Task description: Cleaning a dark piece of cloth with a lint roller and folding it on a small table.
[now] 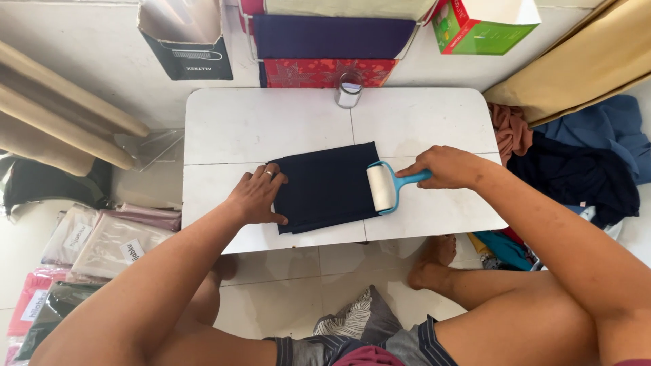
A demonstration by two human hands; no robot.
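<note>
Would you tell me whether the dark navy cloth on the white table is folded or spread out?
Folded: the dark navy cloth forms a neat rectangle with layered edges at its lower left, beside the left hand.

We see a dark navy folded cloth (pixel 325 186) lying flat near the middle of our white worktop (pixel 420 115), its edges slightly askew. At its right edge rests a lint roller (pixel 384 188) with a white drum and a blue handle.

Navy cloth (pixel 325 186); blue-handled white roller (pixel 382 188); white table (pixel 271 122).
</note>
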